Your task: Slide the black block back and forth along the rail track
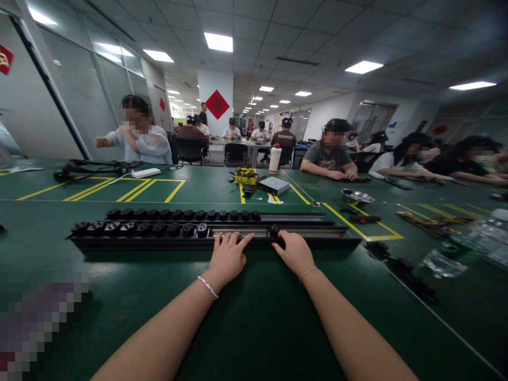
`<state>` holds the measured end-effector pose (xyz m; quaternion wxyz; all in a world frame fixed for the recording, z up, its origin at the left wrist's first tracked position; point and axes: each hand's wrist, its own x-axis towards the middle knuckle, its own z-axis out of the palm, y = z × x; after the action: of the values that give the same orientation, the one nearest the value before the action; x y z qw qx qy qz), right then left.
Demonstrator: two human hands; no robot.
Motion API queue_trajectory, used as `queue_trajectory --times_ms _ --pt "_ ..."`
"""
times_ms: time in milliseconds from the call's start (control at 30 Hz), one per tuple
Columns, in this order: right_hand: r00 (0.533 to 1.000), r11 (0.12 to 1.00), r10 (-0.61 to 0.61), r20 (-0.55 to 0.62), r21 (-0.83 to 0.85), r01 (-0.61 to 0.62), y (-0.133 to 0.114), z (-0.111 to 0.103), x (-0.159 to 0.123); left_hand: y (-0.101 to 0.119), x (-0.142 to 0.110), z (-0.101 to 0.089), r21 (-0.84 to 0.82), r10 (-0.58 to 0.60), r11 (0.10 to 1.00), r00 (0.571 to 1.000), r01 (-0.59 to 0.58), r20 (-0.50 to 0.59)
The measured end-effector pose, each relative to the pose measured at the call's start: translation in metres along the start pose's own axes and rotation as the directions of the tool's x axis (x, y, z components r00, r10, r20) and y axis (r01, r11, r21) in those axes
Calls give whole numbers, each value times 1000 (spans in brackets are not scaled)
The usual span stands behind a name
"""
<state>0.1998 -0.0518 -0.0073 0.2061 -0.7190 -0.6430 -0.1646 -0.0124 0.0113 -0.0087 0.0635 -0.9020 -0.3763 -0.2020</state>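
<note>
A long black rail (pixel 222 244) lies across the green table in front of me. Round black socket modules (pixel 159 229) line its left part, and its channel shows pale metal further right. My left hand (pixel 229 256) rests on the front edge of this rail, fingers spread, holding nothing. One separate black socket module (pixel 274 229) sits in the channel to the right. My right hand (pixel 296 251) has thumb and index finger closed at that module and the rail edge. Behind lies a second rail (pixel 293 217) with a row of similar modules.
Loose black modules (pixel 402 267) and a water bottle (pixel 448 254) are at right. Further back are a metal bowl (pixel 357 197), a grey box (pixel 273 185), a yellow object (pixel 245 175) with cables and a white bottle (pixel 274 159). People sit across the table.
</note>
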Motion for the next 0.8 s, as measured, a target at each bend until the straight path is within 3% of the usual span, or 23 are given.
queue_trajectory --times_ms 800 --pt "999 999 37 -1 14 -37 1 -1 -1 0 0 -3 -7 4 1000 1000 -4 10"
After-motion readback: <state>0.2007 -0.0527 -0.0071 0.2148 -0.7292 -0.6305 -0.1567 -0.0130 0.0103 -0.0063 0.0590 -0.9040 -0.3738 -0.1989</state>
